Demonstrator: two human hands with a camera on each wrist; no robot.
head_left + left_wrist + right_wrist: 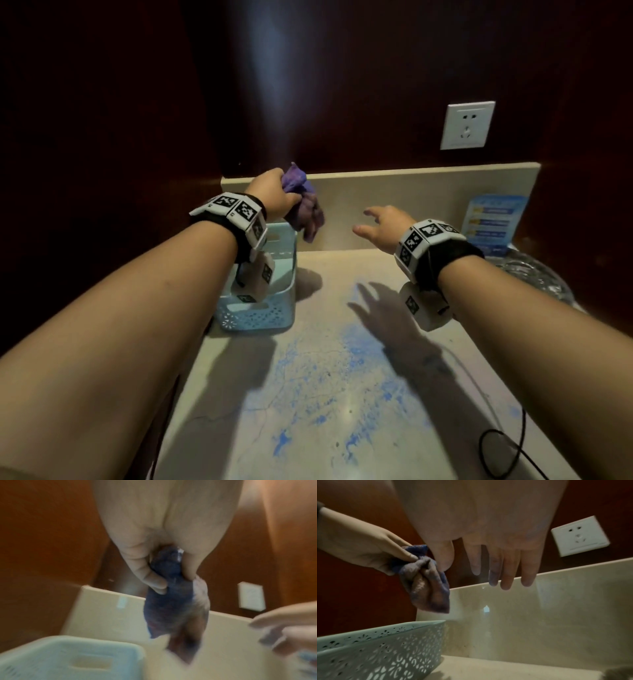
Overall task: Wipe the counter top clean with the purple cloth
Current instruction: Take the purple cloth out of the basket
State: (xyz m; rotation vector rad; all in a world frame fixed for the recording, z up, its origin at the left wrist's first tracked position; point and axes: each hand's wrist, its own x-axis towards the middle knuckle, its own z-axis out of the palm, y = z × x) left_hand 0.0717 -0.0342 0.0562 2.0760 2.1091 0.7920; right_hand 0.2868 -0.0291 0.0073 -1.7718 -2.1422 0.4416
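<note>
While blue smears cover the bench (342, 394) toward its front edge, the left hand (270, 195) grips the bunched purple cloth (305, 209) above the basket (260, 315) at the back-left corner, likely readying a wipe; the right hand (383, 228) hovers empty, fingers spread.

You see the left wrist view smeared by blur: the basket (72, 655) at lower left has no readable pattern, and the right hand (283, 632) at the right edge is a streak, cut off by the frame. The left hand (274, 195) hides the upper part of the purple cloth (305, 209). In the head view, print on the blue card (493, 222) at right is too small to read, and the black cable (503, 455) leaves the bottom edge.
</note>
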